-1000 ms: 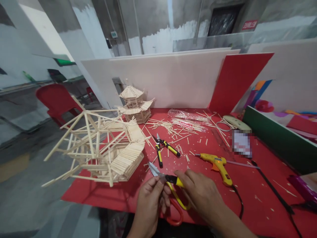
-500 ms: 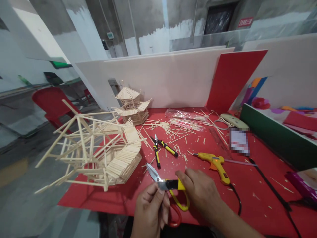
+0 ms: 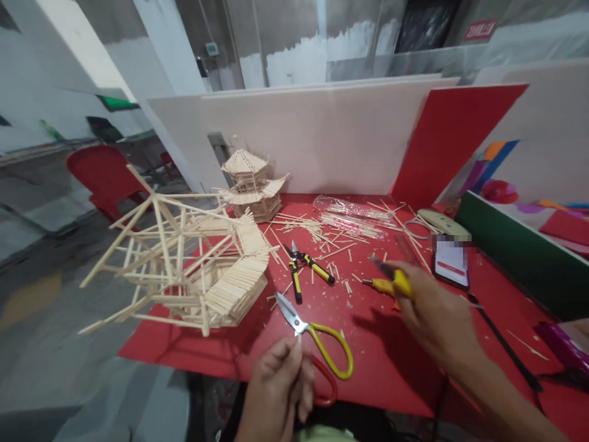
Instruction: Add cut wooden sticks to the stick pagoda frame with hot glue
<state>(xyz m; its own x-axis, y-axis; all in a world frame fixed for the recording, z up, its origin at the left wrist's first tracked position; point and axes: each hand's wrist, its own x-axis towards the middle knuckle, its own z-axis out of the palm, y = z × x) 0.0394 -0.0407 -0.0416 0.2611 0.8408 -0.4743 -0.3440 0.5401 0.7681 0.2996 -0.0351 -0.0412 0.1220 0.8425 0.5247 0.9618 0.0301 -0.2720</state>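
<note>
At the front edge of the table, my left hand [image 3: 278,383] pinches a short piece of wooden stick [image 3: 299,342] upright between thumb and fingers. Just beyond it lie scissors [image 3: 329,348] with one yellow and one red handle, blades parted. My right hand [image 3: 427,307] grips a yellow-handled utility knife [image 3: 402,284], its blade end pointing left. The knife is above a yellow hot glue gun [image 3: 383,285], which my hand partly hides. Yellow-and-black hand pruners [image 3: 315,267] lie beyond the scissors. On the left stands a large stick-built pavilion frame [image 3: 239,288] with a partly covered roof.
A smaller stick pagoda [image 3: 246,164] stands at the back. Loose sticks [image 3: 299,227] and a plastic packet of sticks [image 3: 354,220] lie nearby. On the right are a phone [image 3: 450,261], a black cable [image 3: 501,341] and a green board [image 3: 510,258]. White panels [image 3: 322,135] rise behind.
My right hand has carried the knife away from the stick, to the right and up over the glue gun. My left hand stays near the scissors, still pinching the stick. The view has shifted slightly.
</note>
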